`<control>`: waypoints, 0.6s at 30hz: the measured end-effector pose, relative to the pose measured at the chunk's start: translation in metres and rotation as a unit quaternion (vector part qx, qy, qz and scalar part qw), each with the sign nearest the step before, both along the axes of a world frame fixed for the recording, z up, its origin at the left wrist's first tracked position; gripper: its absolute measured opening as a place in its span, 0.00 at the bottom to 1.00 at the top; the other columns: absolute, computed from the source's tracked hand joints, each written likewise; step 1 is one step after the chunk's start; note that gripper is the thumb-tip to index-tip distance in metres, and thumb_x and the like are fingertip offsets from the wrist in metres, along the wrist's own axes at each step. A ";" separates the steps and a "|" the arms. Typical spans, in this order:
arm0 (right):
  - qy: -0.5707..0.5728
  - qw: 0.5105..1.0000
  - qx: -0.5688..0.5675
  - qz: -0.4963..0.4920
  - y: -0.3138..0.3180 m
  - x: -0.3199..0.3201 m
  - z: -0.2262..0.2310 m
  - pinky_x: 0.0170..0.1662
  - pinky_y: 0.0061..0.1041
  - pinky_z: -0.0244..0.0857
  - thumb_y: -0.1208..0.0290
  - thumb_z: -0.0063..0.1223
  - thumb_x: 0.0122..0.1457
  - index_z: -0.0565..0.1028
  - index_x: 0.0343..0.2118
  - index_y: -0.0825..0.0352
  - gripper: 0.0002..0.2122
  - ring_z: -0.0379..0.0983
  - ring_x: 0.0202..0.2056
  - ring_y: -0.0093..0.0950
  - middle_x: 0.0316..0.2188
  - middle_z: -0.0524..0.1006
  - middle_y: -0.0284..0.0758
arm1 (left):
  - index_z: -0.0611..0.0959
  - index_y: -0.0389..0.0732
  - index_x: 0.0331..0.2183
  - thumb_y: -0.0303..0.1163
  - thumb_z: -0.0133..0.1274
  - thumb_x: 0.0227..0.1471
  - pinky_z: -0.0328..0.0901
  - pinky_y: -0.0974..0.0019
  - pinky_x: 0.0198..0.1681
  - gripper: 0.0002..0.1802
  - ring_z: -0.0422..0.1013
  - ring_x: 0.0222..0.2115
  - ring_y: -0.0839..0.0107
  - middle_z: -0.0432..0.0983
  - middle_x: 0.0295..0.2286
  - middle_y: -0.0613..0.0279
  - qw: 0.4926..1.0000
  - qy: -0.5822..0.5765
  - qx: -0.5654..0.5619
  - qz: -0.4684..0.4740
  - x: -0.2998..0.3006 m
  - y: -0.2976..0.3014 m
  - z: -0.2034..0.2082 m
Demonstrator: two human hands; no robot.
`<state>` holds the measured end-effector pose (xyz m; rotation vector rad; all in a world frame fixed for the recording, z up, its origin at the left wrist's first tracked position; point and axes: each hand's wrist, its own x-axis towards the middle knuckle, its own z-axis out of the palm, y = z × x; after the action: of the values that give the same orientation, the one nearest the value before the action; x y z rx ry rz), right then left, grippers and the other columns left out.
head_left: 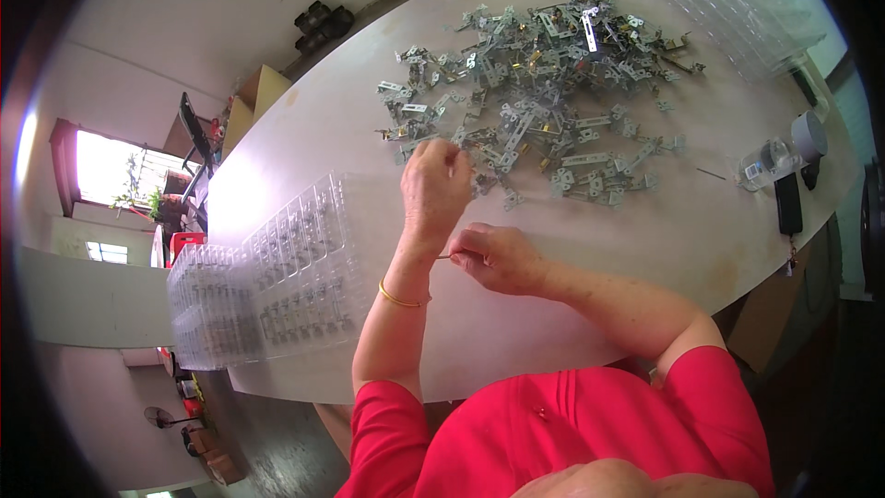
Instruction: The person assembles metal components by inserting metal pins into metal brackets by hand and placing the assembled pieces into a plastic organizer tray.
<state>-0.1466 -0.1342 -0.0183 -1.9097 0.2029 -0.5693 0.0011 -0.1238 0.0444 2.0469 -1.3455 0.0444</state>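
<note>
**A:** A person in a red top sits at a pale oval table (304,120), both forearms coming up from the lower edge. Where are the hands?

**B:** The left hand (433,186) is stretched forward to the near edge of a heap of small metal brackets (535,92), fingers curled down onto the pieces there. Whether it has closed on one, I cannot tell; the back of the hand hides the fingertips. A thin gold bangle (402,299) sits on that wrist.

**A:** And the right?

**B:** The right hand (496,258) is pulled in close to the body, fingers pinched narrow on a thin metal pin (443,256) whose tip pokes out toward the left forearm. Held low and near, it looks kept ready while the other hand does the reaching.

**A:** Why the spread across the table?

**B:** The brackets lie loose and scattered in the middle, within reach of an outstretched arm. To the person's left, just beside the left forearm, lies a stack of clear plastic trays (277,286), the compartments of the top one holding metal parts in rows. Loose stock ahead, trays at the elbow: a layout that seems to keep each move short.

**A:** Anything else?

**B:** More clear trays (719,0) at the far right, and a plastic bottle (765,164) beside a dark handset (788,205) near the right rim, well apart from the hands.
</note>
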 end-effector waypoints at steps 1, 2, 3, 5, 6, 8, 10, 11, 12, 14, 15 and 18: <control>-0.010 1.000 0.010 -0.003 -0.001 -0.001 0.003 0.32 0.37 0.68 0.70 0.54 0.60 0.74 0.34 0.62 0.03 0.74 0.28 0.38 0.30 0.75 0.36 | 0.81 0.34 0.30 0.26 0.57 0.53 0.69 0.66 0.34 0.05 0.76 0.27 0.69 0.79 0.27 0.55 0.999 0.044 -0.014 0.020 0.002 0.004 0.002; -0.020 1.000 0.020 -0.005 -0.001 -0.002 0.005 0.32 0.36 0.69 0.71 0.54 0.60 0.74 0.34 0.62 0.03 0.74 0.28 0.37 0.30 0.75 0.36 | 0.79 0.32 0.30 0.27 0.55 0.57 0.70 0.71 0.34 0.07 0.76 0.29 0.75 0.80 0.29 0.56 0.991 0.129 0.005 0.031 0.006 0.008 0.004; -0.022 1.000 0.020 -0.002 0.000 -0.001 0.006 0.32 0.36 0.69 0.71 0.54 0.60 0.74 0.34 0.62 0.03 0.74 0.28 0.37 0.30 0.75 0.36 | 0.79 0.32 0.30 0.27 0.55 0.57 0.70 0.71 0.34 0.07 0.76 0.29 0.75 0.80 0.29 0.56 0.991 0.128 0.004 0.034 0.011 0.014 0.006; -0.048 0.997 0.055 -0.011 0.001 0.001 0.007 0.33 0.32 0.69 0.73 0.56 0.58 0.74 0.35 0.64 0.04 0.75 0.28 0.34 0.29 0.76 0.37 | 0.77 0.31 0.31 0.27 0.52 0.60 0.71 0.71 0.35 0.07 0.77 0.31 0.74 0.81 0.31 0.55 0.953 0.295 -0.069 0.021 0.019 0.028 0.006; -0.047 0.997 0.055 -0.007 0.001 0.001 0.007 0.33 0.32 0.69 0.73 0.56 0.58 0.74 0.35 0.64 0.04 0.75 0.28 0.34 0.29 0.76 0.37 | 0.76 0.32 0.34 0.26 0.50 0.61 0.71 0.70 0.36 0.07 0.78 0.30 0.71 0.81 0.31 0.54 0.938 0.336 -0.083 0.015 0.023 0.035 0.003; -0.061 0.993 0.096 -0.010 0.000 0.002 0.008 0.33 0.29 0.69 0.75 0.57 0.59 0.75 0.36 0.66 0.04 0.74 0.28 0.31 0.29 0.76 0.37 | 0.76 0.32 0.34 0.26 0.50 0.61 0.71 0.71 0.36 0.06 0.78 0.30 0.72 0.81 0.31 0.54 0.921 0.377 -0.091 0.026 0.026 0.048 -0.003; -0.038 0.994 0.106 -0.011 -0.002 0.001 0.013 0.33 0.28 0.69 0.75 0.56 0.59 0.76 0.36 0.66 0.04 0.74 0.28 0.30 0.29 0.77 0.38 | 0.75 0.33 0.35 0.27 0.50 0.61 0.71 0.71 0.35 0.06 0.78 0.30 0.72 0.81 0.32 0.53 0.902 0.418 -0.103 0.039 0.025 0.060 -0.005; -0.017 0.993 0.115 -0.017 -0.002 0.001 0.015 0.33 0.27 0.68 0.75 0.56 0.60 0.76 0.36 0.67 0.04 0.73 0.27 0.29 0.29 0.77 0.38 | 0.75 0.33 0.34 0.26 0.50 0.61 0.70 0.71 0.34 0.06 0.76 0.28 0.73 0.80 0.30 0.55 0.895 0.431 -0.108 0.046 0.023 0.065 -0.006; -0.041 0.993 0.109 -0.030 -0.001 0.003 0.010 0.32 0.26 0.67 0.74 0.55 0.61 0.75 0.37 0.67 0.04 0.72 0.26 0.26 0.27 0.77 0.37 | 0.74 0.34 0.34 0.26 0.50 0.61 0.70 0.71 0.32 0.05 0.75 0.27 0.74 0.79 0.29 0.56 0.887 0.443 -0.115 0.052 0.021 0.069 -0.006; -0.024 0.987 0.156 -0.033 0.000 0.004 0.003 0.30 0.24 0.67 0.73 0.55 0.62 0.75 0.37 0.67 0.04 0.71 0.25 0.23 0.26 0.76 0.35 | 0.75 0.34 0.34 0.27 0.50 0.61 0.69 0.72 0.31 0.06 0.74 0.26 0.75 0.79 0.30 0.56 0.882 0.451 -0.123 0.059 0.022 0.079 -0.014; -0.006 0.978 0.207 -0.040 0.001 0.005 0.005 0.29 0.23 0.66 0.72 0.54 0.63 0.75 0.38 0.66 0.04 0.71 0.25 0.21 0.24 0.76 0.33 | 0.75 0.35 0.35 0.28 0.50 0.62 0.68 0.73 0.31 0.06 0.74 0.26 0.76 0.80 0.31 0.56 0.877 0.459 -0.125 0.065 0.020 0.084 -0.017; 0.009 0.964 0.249 -0.088 0.001 0.012 0.017 0.28 0.20 0.65 0.71 0.53 0.65 0.75 0.39 0.66 0.05 0.69 0.24 0.16 0.23 0.75 0.29 | 0.75 0.36 0.36 0.28 0.51 0.62 0.65 0.76 0.28 0.05 0.69 0.23 0.80 0.78 0.29 0.60 0.871 0.464 -0.134 0.091 0.018 0.093 -0.023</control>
<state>-0.1342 -0.1327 -0.0009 -1.4152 0.4852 -0.5568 0.0186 -0.0308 0.0211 1.5832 -0.5003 -0.5697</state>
